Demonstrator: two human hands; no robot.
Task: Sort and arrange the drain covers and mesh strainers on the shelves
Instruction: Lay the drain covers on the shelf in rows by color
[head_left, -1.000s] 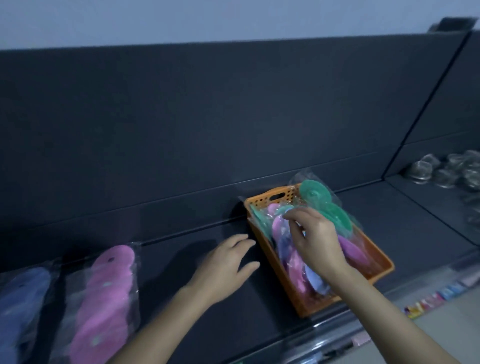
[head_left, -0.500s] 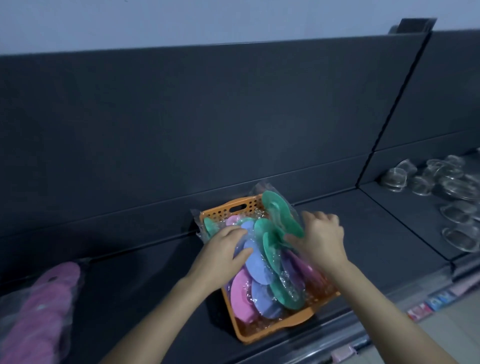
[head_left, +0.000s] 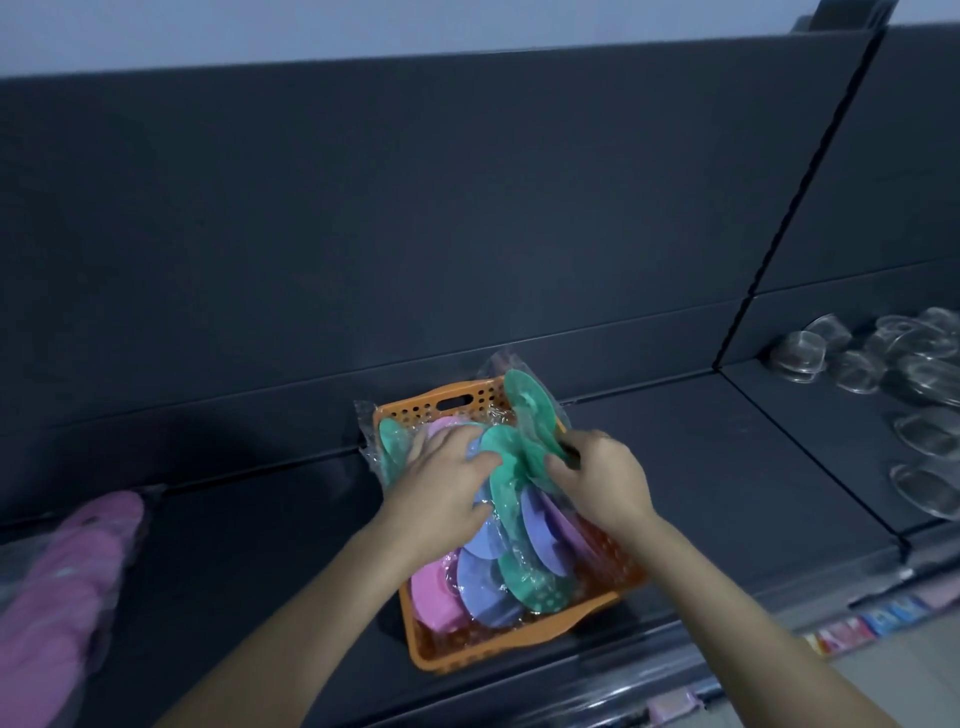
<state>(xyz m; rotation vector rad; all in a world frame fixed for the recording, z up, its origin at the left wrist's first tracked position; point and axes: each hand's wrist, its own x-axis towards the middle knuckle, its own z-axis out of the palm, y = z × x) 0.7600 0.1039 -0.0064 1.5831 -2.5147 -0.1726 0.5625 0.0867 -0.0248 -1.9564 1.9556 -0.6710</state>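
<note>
Dark grey shelf unit (head_left: 260, 545), tall flat back panel, divider post on the right. Bare shelf board across most of the view.

Orange perforated plastic basket (head_left: 519, 644) sits on the shelf at centre, far end with the handle slot against the back panel, near end at the shelf's front edge. It is full of round flat drain covers in clear wrap, standing on edge and overlapping: green drain covers (head_left: 511, 467) on top in the middle, one rising above the far right corner; blue-purple drain covers (head_left: 483, 582) below them; pink drain covers (head_left: 434, 597) at the near left.

Clear bag of pink round covers (head_left: 67, 587) lies on the shelf at far left, well apart from the basket, cut off by the frame edge.

Shiny mesh strainers (head_left: 914, 379) lie grouped on the next shelf bay to the right, beyond the divider.

Left hand (head_left: 441, 499) lies over the covers on the basket's left side, fingers bent, thumb touching a green disc; cannot tell whether it actually grasps anything. Right hand (head_left: 602, 483) is over the basket's right side, fingers curled round the edge of the wrapped green covers, grasping them.

Coloured price labels (head_left: 857, 626) line the front strip at lower right, blurred.
</note>
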